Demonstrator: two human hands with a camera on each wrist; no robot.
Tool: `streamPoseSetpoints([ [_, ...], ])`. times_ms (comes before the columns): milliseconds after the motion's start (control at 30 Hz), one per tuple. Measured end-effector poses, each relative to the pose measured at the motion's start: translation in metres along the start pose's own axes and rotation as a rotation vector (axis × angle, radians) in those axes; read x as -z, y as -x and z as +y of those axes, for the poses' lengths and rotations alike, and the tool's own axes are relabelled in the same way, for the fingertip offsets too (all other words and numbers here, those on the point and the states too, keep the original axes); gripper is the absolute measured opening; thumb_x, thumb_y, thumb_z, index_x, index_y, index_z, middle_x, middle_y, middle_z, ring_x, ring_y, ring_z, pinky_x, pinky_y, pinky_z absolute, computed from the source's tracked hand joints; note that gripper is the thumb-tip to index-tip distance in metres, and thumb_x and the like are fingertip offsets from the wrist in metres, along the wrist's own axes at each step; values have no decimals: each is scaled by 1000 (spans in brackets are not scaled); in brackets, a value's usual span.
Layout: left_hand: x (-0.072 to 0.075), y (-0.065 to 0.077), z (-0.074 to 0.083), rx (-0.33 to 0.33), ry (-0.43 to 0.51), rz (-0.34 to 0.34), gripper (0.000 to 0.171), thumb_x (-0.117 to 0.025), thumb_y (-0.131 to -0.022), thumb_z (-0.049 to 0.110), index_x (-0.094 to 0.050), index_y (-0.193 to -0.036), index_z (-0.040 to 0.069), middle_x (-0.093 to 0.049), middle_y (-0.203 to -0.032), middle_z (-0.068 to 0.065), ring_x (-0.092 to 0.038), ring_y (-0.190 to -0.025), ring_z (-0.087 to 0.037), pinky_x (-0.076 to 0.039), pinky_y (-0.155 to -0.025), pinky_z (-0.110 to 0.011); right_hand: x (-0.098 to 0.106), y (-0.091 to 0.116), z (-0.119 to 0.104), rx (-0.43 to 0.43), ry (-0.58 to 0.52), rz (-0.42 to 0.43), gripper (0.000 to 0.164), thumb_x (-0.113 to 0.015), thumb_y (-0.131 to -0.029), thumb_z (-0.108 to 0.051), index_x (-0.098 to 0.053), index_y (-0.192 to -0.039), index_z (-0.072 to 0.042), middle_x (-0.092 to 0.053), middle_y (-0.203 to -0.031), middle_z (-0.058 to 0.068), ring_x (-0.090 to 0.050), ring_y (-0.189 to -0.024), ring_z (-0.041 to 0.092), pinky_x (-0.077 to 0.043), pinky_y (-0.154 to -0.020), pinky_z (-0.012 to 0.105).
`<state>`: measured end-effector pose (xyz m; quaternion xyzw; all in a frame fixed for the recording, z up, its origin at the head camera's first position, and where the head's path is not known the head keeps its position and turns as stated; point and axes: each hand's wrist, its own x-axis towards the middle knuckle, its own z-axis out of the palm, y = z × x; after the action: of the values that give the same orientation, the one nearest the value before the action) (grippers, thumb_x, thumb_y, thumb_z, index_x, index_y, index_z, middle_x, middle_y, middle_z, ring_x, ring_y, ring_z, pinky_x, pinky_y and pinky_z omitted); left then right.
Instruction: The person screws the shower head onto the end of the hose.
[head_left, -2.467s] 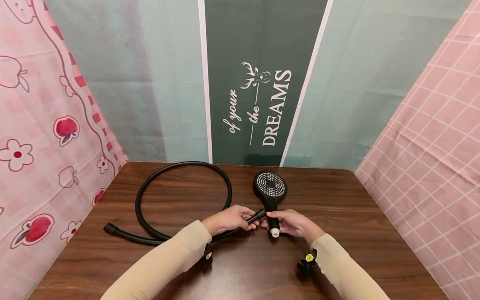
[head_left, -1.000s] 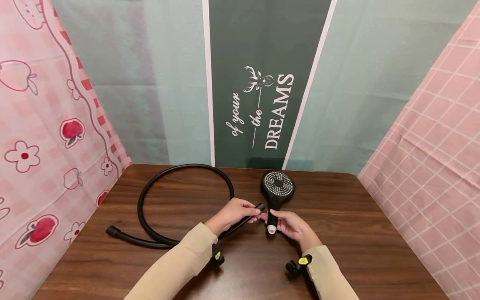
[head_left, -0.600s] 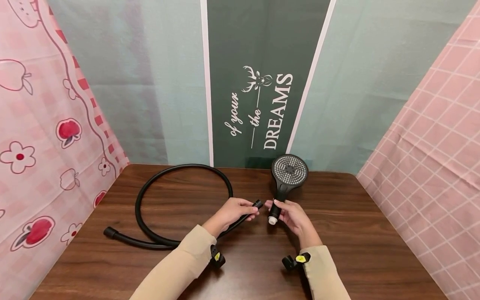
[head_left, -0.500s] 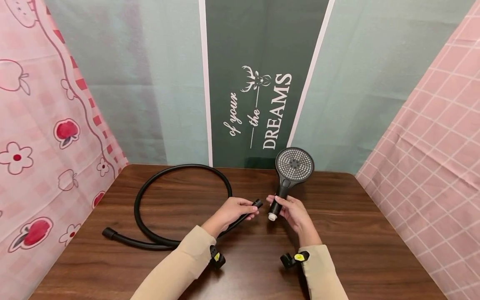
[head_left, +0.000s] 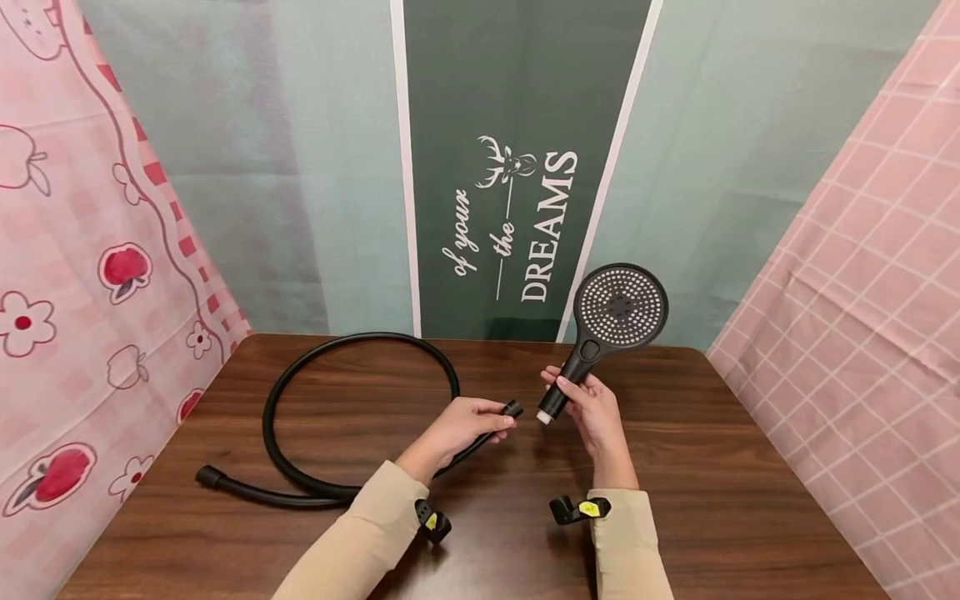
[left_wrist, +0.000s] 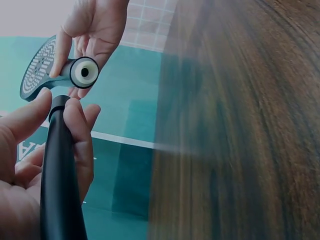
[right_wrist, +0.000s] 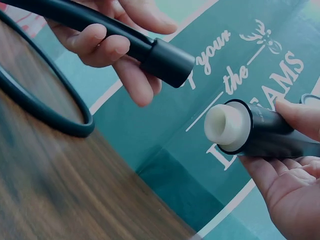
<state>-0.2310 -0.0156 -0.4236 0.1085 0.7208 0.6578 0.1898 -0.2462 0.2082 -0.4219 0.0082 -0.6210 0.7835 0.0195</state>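
My right hand [head_left: 596,417] grips the handle of a black shower head [head_left: 621,307], its round nozzle face tilted up toward me. A white threaded end [right_wrist: 223,125] sticks out at the bottom of the handle. In my left hand [head_left: 467,423] the fingers and thumb pinch a black shower hose [left_wrist: 61,175] just behind its end fitting [right_wrist: 170,62]. The fitting and the white end point toward each other, with a small gap between them. Both are held above the wooden table [head_left: 675,483].
The rest of the hose lies in a wide loop on the left of the table, its other end fitting [head_left: 212,477] at the far left. A green printed curtain [head_left: 517,83] hangs behind, with pink cloths [head_left: 862,333] along both sides.
My right hand has lifted the shower head up from the table and to the right, tilting its face upward. My left hand keeps hold of the hose end, now slightly raised.
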Motion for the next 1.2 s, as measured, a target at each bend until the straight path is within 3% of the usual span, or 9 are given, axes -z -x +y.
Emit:
streamPoseSetpoints([
  [233,1,2,5,-40,-7,27,34,-68,-95,17,-68,-121,-5,-72,-111,-25,-71,-83,-14,-59,-82,-37,-7,1,-7,74,-99,43,21,-60,-99,-11,-59,-119,-6,-77,-101,-7,-72,-103,9,-55,-92,24],
  [467,1,5,7,-50,19,25,33,-68,-95,16,-67,-120,-6,-73,-107,-24,-69,-79,-12,-59,-78,-33,-10,4,-16,98,-150,64,19,-60,-99,-8,-56,-117,-8,-77,-101,-7,-72,-102,7,-54,-94,25],
  [633,4,8,12,-91,13,44,30,-68,-94,14,-68,-117,-6,-75,-101,-20,-68,-74,-9,-60,-76,-32,-16,6,-20,140,-230,74,26,-59,-98,-3,-53,-123,-1,-77,-103,-2,-73,-102,10,-54,-94,26],
  [800,4,11,19,-131,-9,65,29,-69,-94,14,-70,-116,-5,-73,-103,-26,-68,-75,-8,-59,-76,-32,-26,8,-25,183,-313,76,33,-58,-97,1,-47,-128,7,-76,-104,2,-73,-101,14,-54,-95,28],
  [1000,3,15,19,-176,-57,90,30,-70,-93,16,-70,-116,-3,-75,-96,-21,-68,-75,-10,-59,-78,-34,-38,12,-28,198,-312,68,29,-58,-97,2,-50,-124,7,-77,-103,2,-74,-100,14,-53,-96,29],
  [1200,2,19,21,-189,-49,93,32,-71,-93,16,-70,-119,-2,-75,-95,-19,-69,-78,-14,-60,-80,-39,-45,14,-29,212,-301,81,18,-57,-97,4,-59,-112,-5,-77,-102,2,-74,-100,15,-53,-97,33],
])
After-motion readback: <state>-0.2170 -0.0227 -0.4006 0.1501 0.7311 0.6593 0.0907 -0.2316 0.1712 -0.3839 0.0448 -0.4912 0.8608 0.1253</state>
